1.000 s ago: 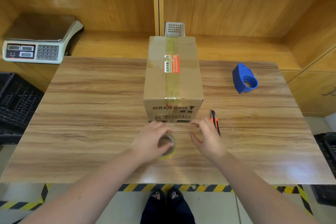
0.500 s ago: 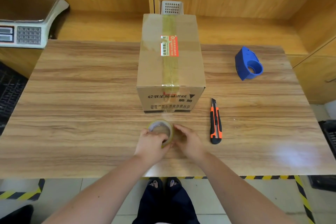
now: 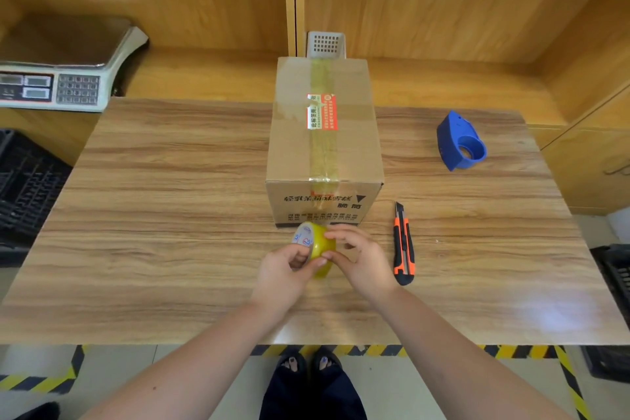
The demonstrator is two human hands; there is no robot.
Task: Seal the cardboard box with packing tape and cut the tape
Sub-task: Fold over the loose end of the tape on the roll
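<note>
Head view, while held up off the wood-grain surface (image 3: 170, 215): small yellowish roll of clear packing tape (image 3: 318, 247), tilted on edge, just in front of the near face of the box.
Left hand (image 3: 284, 274): fingers closed on the roll's left side, thumb over the printed core.
Right hand (image 3: 363, 257): fingers (image 3: 335, 235) curled over the roll's right side and rim, touching it; likely feeling for the free tape end, though no loose end can be made out.
Brown cardboard box (image 3: 324, 143): upright near the middle of the surface, flaps down, one strip of old yellowed tape along the top seam, red and white label across it.
Orange and black utility knife (image 3: 403, 244): flat on the surface, just right of the right hand, untouched; blade state too small to tell.
Blue plastic tape dispenser (image 3: 460, 141): empty, well to the right of the box.
Handling, judged: roll light and stiff, smooth and a little slippery on the outer wrap, sticky once peeled; best held through or across the core with one hand, free end pinched by the other. Box stiff, probably light enough to slide when tape is pressed down, so worth steadying.
Count: one roll, one box, one knife, one dispenser, two hands.
Off the surface: grey weighing scale (image 3: 58, 78) on the shelf at left.
</note>
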